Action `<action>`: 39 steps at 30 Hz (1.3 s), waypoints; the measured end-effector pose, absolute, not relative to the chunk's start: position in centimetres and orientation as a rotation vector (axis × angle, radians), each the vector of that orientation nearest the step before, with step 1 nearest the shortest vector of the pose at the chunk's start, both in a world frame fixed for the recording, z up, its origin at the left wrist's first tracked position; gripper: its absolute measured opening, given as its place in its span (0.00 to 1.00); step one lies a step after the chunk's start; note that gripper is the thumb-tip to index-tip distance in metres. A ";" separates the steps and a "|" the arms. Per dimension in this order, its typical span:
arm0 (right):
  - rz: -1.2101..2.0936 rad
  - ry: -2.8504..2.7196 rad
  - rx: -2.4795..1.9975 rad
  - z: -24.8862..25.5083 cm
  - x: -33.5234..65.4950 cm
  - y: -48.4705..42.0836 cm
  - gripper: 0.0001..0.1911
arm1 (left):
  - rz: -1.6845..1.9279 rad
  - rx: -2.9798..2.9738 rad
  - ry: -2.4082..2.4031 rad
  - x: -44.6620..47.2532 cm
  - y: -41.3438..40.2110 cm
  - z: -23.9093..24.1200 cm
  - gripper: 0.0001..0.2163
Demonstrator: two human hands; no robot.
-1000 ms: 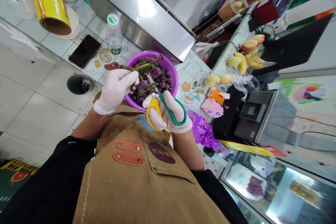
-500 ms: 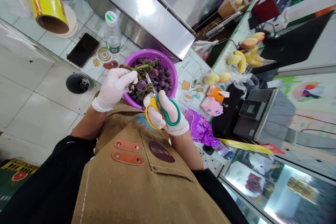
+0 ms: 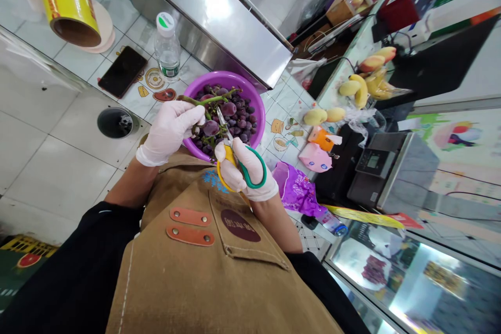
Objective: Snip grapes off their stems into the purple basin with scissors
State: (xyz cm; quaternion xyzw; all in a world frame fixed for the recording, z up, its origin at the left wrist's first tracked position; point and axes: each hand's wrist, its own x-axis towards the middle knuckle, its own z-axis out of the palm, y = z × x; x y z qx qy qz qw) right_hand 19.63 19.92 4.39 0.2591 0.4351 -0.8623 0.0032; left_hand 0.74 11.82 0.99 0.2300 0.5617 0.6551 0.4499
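Observation:
Gloved in white, my left hand [image 3: 171,129] is closed round a green grape stem [image 3: 211,99] that still carries a few purple grapes [image 3: 211,127]. My right hand [image 3: 250,169], gloved too, grips scissors [image 3: 253,168] with one yellow and one green handle loop. Their blades point up among the grapes on the stem, slightly apart near the tip. Beneath both hands stands a purple bowl [image 3: 256,95] holding many loose dark grapes [image 3: 241,115]. The blade tips partly overlap the stem, so I cannot tell whether they touch it.
Left of the bowl are a water bottle [image 3: 167,49], a phone [image 3: 122,72] and a yellow roll [image 3: 64,0]. A steel box [image 3: 211,5] borders the bowl's far side. Mangoes [image 3: 315,117], a pink tissue pack [image 3: 315,157] and a purple bag [image 3: 295,188] lie to the right.
The scissors' handles have drawn slightly closer together, and my right hand has shifted a little to the left. My left hand keeps its hold on the stem.

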 end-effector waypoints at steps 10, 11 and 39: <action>-2.480 1.732 0.869 4.3 20.0 20.5 0.28 | 1.719 0.546 1.462 2.4 12.5 0.8 0.21; -2.431 1.766 0.885 4.5 20.3 20.5 0.28 | 1.721 0.546 1.472 2.4 12.7 0.7 0.21; -2.499 1.505 0.705 6.3 21.2 22.6 0.36 | 1.660 0.845 1.704 2.8 11.7 1.3 0.26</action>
